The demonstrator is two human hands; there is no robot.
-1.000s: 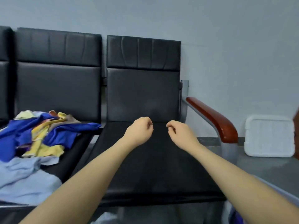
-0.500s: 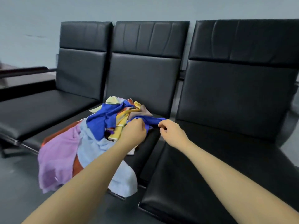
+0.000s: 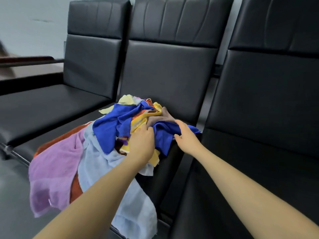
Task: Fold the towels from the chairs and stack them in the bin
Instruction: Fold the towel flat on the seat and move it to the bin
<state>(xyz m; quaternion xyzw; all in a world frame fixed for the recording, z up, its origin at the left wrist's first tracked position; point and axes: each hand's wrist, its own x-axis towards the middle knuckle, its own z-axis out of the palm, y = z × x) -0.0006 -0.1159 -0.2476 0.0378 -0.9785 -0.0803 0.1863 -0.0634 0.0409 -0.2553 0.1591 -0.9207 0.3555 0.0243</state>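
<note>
Both hands are working at the right edge of the middle black padded chair seat (image 3: 57, 133), where a loose heap of mixed cloth towels (image 3: 96, 152) is lying. The heap is spreading from the seat's back edge to its front edge, with a lilac terry towel (image 3: 53, 171) and a pale blue towel (image 3: 133, 204) hanging over the front edge toward the floor.

The left hand (image 3: 142, 146) is resting on the heap beside a crumpled royal-blue towel (image 3: 164, 135), fingers bent down into the folds; whether they are pinching cloth cannot be told from this view. The right hand (image 3: 185, 136) is closing on that same blue towel at the seat's right edge, thumb underneath and fingers curling over the top, so it appears to be gripping it.

Judgement: the step in hand is singling out one towel from the heap. The bin is not in view.

Recommendations for doing this well:
- The blue towel is lying tangled with a yellow towel (image 3: 143, 118) and a brown one (image 3: 162, 116) (both touching it), so lifting slowly is advisable, with the left hand pressing the neighbours down.
- Finding two adjacent corners before lifting clear is giving a flat hang for folding.
- The right-hand black chair seat (image 3: 250, 195) is offering a bare surface on which to fold.
- Dragging risks pulling the overhanging towels off the front edge.
</note>
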